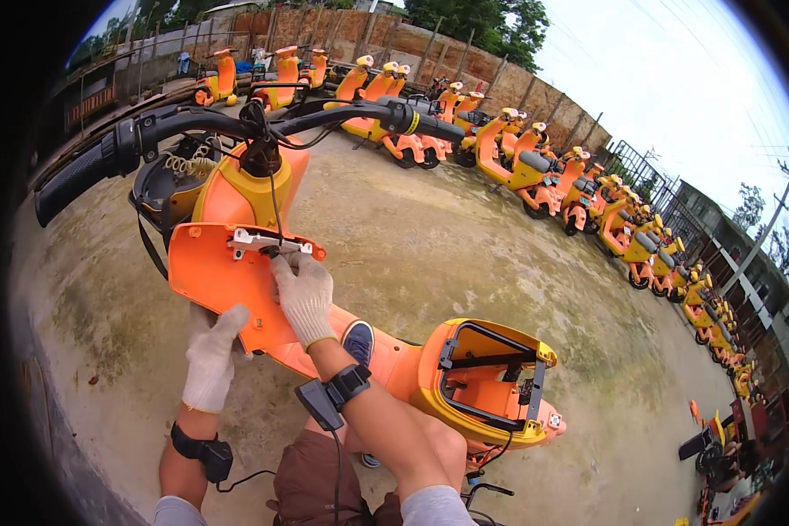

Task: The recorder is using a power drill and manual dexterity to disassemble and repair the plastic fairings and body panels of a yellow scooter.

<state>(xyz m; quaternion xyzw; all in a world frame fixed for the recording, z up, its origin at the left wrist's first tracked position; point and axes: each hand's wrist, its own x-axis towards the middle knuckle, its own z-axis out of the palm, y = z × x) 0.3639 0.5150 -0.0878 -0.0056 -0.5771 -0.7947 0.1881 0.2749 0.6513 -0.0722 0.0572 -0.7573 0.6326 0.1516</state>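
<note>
An orange plastic scooter panel [210,272] lies tilted below the handlebar [184,124], its inner side facing up. My left hand [212,355], in a white knit glove, grips the panel's lower edge; the thumb shows and the other fingers are partly hidden. Near the panel's top edge sits a silver metal bracket [252,239]. A thin black cable [277,203] runs down to it from the steering column [260,158]. My gloved right hand [305,298] pinches the cable's dark end beside the bracket; its fingertips partly cover that end.
Behind the panel stands the scooter's orange and yellow front body [237,197], with a black basket [171,180] to its left. The seat compartment [486,377] is uncovered at lower right. Rows of similar scooters [535,167] line the wall [465,57]. Stained concrete [465,245] surrounds me.
</note>
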